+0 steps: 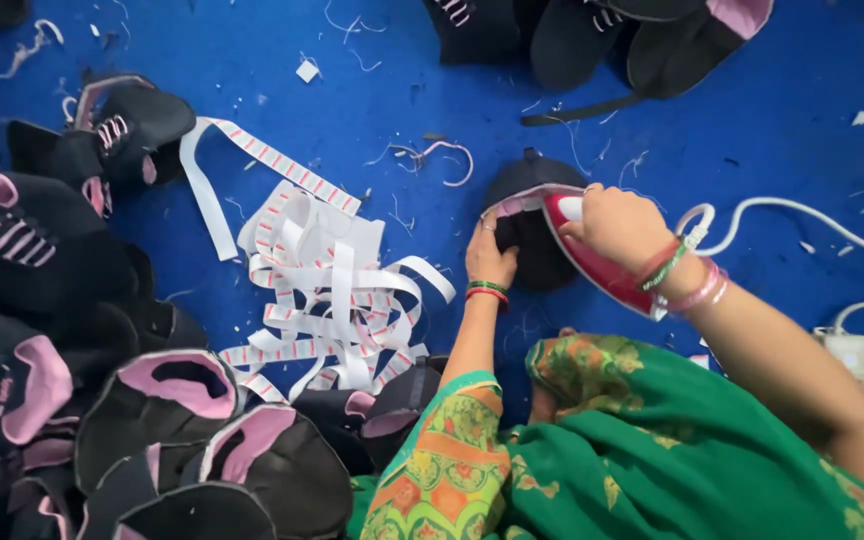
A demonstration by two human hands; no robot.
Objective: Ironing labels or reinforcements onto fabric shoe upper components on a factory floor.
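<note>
**Inspector:** Report the right hand.

**Assistant:** The right hand (pixel 620 226) is closed around the handle of a red and white iron (pixel 592 262), fingers wrapped tight. The iron rests on a black shoe upper (pixel 532 215) lying near the middle of the blue surface (pixel 772 110), towards its far half. Bangles sit on that wrist. A white cord (pixel 802 215) runs from the rear of the iron towards the right edge, where a white power strip (pixel 850 350) lies.

**Inspector:** And the left?

**Assistant:** The left hand (pixel 490 258) lies flat on the near-left side of the same black shoe upper, fingers narrow and pressed against it, holding nothing. It touches the upper just beside the iron's tip. Red and green bangles are on the wrist.

**Inspector:** Surroundings?

**Assistant:** A tangle of white paper strips (pixel 327 295) with red marks lies left of the hands, near but apart from the upper. A pile of black and pink shoe uppers (pixel 162 390) fills the near-left corner and runs up the left edge. More black uppers (pixel 592 35) lie at the far edge. Thread scraps (pixel 432 155) are scattered across the surface. Green patterned clothing (pixel 642 450) covers the near edge below the arms
</note>
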